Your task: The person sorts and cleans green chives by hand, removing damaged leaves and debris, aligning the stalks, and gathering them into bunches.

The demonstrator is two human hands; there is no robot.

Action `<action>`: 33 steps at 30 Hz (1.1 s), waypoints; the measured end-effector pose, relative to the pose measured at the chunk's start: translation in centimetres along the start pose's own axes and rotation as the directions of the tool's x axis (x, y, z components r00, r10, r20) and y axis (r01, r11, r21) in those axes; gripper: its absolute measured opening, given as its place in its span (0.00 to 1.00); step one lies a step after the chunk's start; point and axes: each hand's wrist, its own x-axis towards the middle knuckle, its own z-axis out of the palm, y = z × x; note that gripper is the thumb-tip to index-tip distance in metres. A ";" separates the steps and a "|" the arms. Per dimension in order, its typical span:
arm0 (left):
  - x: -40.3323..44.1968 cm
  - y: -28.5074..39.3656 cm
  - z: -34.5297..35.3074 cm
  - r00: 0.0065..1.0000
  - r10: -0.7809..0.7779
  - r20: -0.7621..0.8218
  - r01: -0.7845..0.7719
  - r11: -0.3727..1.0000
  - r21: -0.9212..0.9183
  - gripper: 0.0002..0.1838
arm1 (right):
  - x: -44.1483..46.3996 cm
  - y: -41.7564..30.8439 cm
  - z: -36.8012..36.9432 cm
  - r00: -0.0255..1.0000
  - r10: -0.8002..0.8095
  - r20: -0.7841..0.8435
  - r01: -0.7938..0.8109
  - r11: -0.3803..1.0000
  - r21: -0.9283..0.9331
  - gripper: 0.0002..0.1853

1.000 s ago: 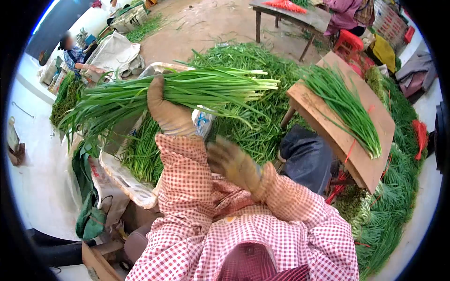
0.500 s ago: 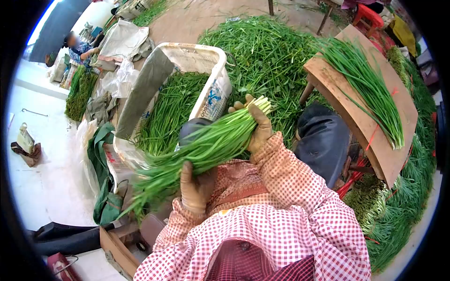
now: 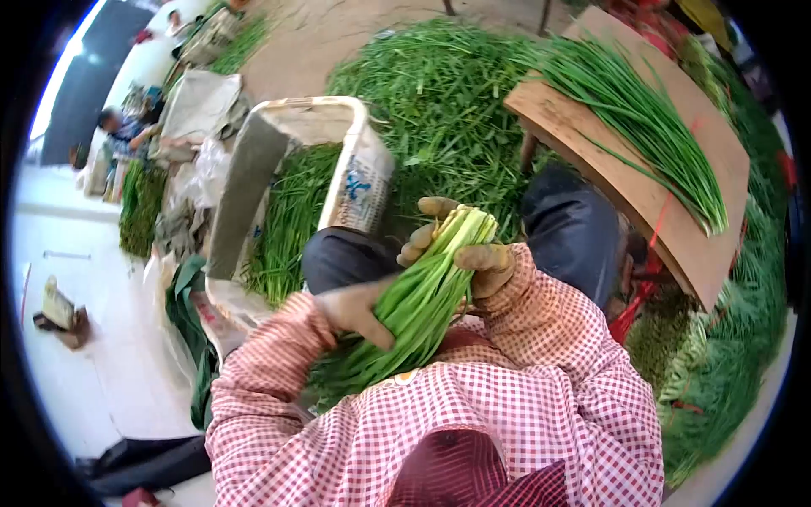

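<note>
A bunch of garlic chives (image 3: 427, 300) lies slantwise before my lap, pale cut ends up and to the right, leaves trailing toward my left forearm. Around the stalks near those ends is my gloved right hand (image 3: 486, 260), thumb in front and fingers behind. Farther down, my gloved left hand (image 3: 359, 311) curls over the leaves, slightly smeared by motion, its fingertips partly lost among them. Just beyond stands a white plastic basket (image 3: 359, 160) with loose chives (image 3: 291, 211) in it and a grey cloth over one side.
On my right a curved wooden board (image 3: 541, 110) bears another chive bunch (image 3: 650, 127). Loose greens (image 3: 439, 101) are heaped on the floor ahead. Red ties (image 3: 629, 308) hang below the board, near stacked greens (image 3: 726, 397). A person (image 3: 127, 131) sits at the far left.
The bunch has swung steeper and closer to my body, its leaves now pointing down toward me. My left hand has moved from under the leaves to over them. The view has shifted slightly.
</note>
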 end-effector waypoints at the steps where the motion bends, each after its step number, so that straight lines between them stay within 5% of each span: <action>1: 1.5 -2.1 1.2 0.999 0.027 0.039 -0.019 0.981 -0.193 0.53 | -0.9 -0.9 0.2 1.000 0.008 0.026 -0.008 1.000 0.003 0.37; 2: 2.6 -3.4 2.3 0.996 0.060 0.067 -0.030 0.922 -0.386 0.50 | -1.6 -1.7 0.2 0.998 0.025 0.050 -0.025 1.000 0.006 0.37; 4: 3.0 -2.0 3.8 0.998 0.063 -0.010 -0.060 0.885 -0.463 0.43 | -1.5 -3.6 -1.6 0.988 -0.024 0.154 0.035 0.997 -0.068 0.35; 6: 2.6 -1.4 3.9 0.987 -0.098 -0.126 0.051 0.941 -0.335 0.40 | -0.9 -4.4 -2.1 0.999 0.010 -0.039 -0.017 0.982 -0.190 0.31; 7: 2.6 -1.5 4.3 0.981 -0.060 -0.184 -0.005 0.943 -0.331 0.39 | -0.2 -4.7 -1.4 0.999 0.024 -0.041 -0.031 0.982 -0.184 0.31; 9: 2.2 -3.4 4.9 0.956 -0.059 -0.288 -0.046 0.937 -0.347 0.39 | 1.7 -5.1 0.7 0.947 0.041 -0.318 -0.198 0.855 -0.479 0.22; 12: 1.4 -2.9 6.6 0.880 -0.056 -0.472 -0.122 0.933 -0.338 0.40 | 5.3 -7.1 0.8 0.797 -0.055 -0.602 -0.288 0.841 -0.459 0.11; 15: 0.7 -3.3 7.4 0.804 -0.175 -0.568 -0.149 0.866 -0.477 0.40 | 7.8 -11.4 1.2 0.739 -0.251 -0.626 -0.283 0.727 -0.626 0.11; 18: 0.1 -5.2 7.1 0.823 -0.128 -0.553 -0.248 0.796 -0.553 0.47 | 6.9 -17.8 -1.1 0.893 -0.253 -0.373 -0.137 0.636 -0.759 0.12; 19: 0.1 -6.0 6.9 0.829 -0.098 -0.550 -0.266 0.797 -0.543 0.45 | 6.0 -16.8 0.2 0.894 -0.317 -0.315 -0.131 0.489 -0.862 0.14; 20: 0.3 -6.5 6.7 0.829 -0.098 -0.551 -0.272 0.790 -0.549 0.45 | 5.0 -15.2 0.6 0.895 -0.310 -0.320 -0.140 0.486 -0.863 0.14; 22: 0.9 -7.2 6.4 0.840 -0.056 -0.539 -0.410 0.586 -0.699 0.35 | 3.2 -10.8 1.7 0.860 -0.108 -0.499 -0.454 0.288 -0.843 0.14; 24: 0.8 -6.8 6.2 0.848 -0.067 -0.525 -0.389 0.594 -0.704 0.33 | 2.4 -6.9 4.7 0.962 -0.030 -0.271 -0.272 -0.033 -0.962 0.11; 25: 0.7 -6.0 6.3 0.834 -0.109 -0.541 -0.363 0.629 -0.687 0.35 | 2.2 -5.7 4.9 0.960 0.002 -0.279 -0.279 -0.051 -0.959 0.11; 26: 0.6 -5.1 6.4 0.816 -0.148 -0.559 -0.337 0.663 -0.668 0.38 | 2.6 -5.0 6.1 0.913 0.040 -0.407 -0.384 -0.255 -0.887 0.13; 28: 0.7 -4.1 6.5 0.791 -0.173 -0.587 -0.336 0.679 -0.653 0.35 | 2.7 -4.3 4.9 0.941 0.092 -0.324 -0.239 -0.494 -0.836 0.13; 29: 0.8 -4.3 6.5 0.758 -0.184 -0.625 -0.347 0.698 -0.626 0.35 | 3.1 -4.4 4.9 0.812 0.127 -0.570 -0.418 -0.556 -0.719 0.20; 33: 0.7 -4.5 6.4 0.711 -0.187 -0.678 -0.402 0.683 -0.610 0.34 | 3.8 -4.6 5.0 0.884 0.157 -0.439 -0.320 -0.481 -0.816 0.22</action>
